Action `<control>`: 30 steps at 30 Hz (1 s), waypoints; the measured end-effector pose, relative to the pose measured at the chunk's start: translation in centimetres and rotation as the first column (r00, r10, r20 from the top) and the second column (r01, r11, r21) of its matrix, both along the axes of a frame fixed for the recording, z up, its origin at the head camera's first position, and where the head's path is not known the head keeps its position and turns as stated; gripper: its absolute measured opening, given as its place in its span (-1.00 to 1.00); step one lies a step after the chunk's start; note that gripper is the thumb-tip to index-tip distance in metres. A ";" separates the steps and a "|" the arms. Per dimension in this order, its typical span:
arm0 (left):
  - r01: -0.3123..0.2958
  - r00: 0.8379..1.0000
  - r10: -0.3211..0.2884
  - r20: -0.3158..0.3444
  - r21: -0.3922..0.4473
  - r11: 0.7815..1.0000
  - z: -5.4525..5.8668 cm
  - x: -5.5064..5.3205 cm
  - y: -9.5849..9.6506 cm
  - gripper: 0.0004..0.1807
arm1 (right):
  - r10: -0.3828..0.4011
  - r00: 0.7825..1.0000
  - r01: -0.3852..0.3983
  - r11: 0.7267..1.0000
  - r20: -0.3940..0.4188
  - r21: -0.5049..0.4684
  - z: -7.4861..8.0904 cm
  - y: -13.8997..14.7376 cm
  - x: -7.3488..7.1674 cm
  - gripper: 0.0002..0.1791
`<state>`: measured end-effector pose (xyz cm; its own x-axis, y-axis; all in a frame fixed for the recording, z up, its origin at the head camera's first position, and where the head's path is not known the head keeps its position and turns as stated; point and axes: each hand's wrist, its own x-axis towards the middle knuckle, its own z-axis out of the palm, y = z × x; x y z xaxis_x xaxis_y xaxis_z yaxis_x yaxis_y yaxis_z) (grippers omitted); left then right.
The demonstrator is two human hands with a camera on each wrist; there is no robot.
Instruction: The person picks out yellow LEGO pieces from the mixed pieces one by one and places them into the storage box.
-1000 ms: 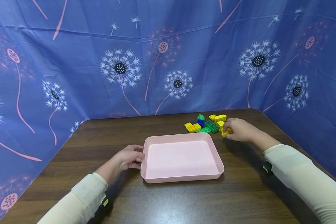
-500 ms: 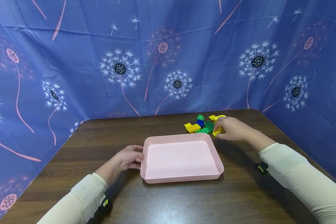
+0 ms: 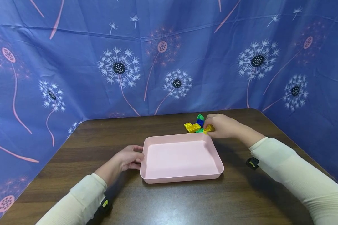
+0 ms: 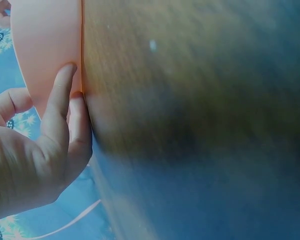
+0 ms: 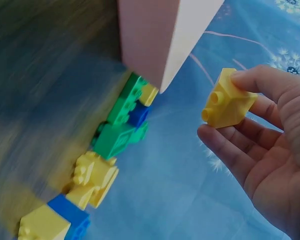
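Note:
In the head view my left hand [image 3: 129, 157] rests against the left wall of a pink tray [image 3: 183, 181]. The left wrist view has its fairly straight fingers [image 4: 57, 107] touching the tray's outer side. My right hand [image 3: 223, 126] is just past the tray's far right corner. Between thumb and fingertips it pinches a yellow toy building brick [image 5: 230, 102] with studs and a slanted face, held up off the table. Left of this hand lie a yellow brick [image 3: 193, 128], a blue brick [image 3: 200, 122] and a green rounded brick [image 3: 200, 117].
In the right wrist view, green bricks [image 5: 112, 140], yellow bricks [image 5: 95, 175] and another blue brick [image 5: 72, 217] lie in a row on the dark wooden table [image 3: 115, 134]. A blue dandelion-print cloth [image 3: 146, 78] hangs behind the table's far edge.
My right hand has moved left with the yellow brick, from right of the pile to near the tray's far right corner, now covering several bricks. My left hand has stayed on the tray.

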<state>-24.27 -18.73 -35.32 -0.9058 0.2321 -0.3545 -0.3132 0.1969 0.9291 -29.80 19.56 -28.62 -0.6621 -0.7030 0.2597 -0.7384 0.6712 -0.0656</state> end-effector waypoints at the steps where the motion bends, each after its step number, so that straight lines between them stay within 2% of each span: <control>1: -0.002 1.000 0.002 0.000 -0.001 1.000 0.0 0.0 0.0 -0.30 | 0.002 1.000 -0.002 1.000 0.007 -0.005 0.1 -0.3 0.0 -0.81; 8: -0.010 1.000 0.010 -0.001 -0.008 1.000 -0.2 0.0 0.0 -0.31 | 0.025 0.998 -0.024 1.000 0.052 -0.007 0.2 -2.3 -0.2 -0.80; 21: -0.009 1.000 0.009 -0.007 -0.007 1.000 0.1 0.0 0.1 -0.32 | 0.070 0.997 -0.071 0.997 0.031 0.026 1.5 -5.6 -0.8 -0.82; 30: -0.005 1.000 0.005 0.002 -0.004 1.000 0.0 0.0 0.0 -0.32 | 0.141 0.989 -0.141 0.990 0.050 -0.008 0.8 -7.9 -1.4 -0.86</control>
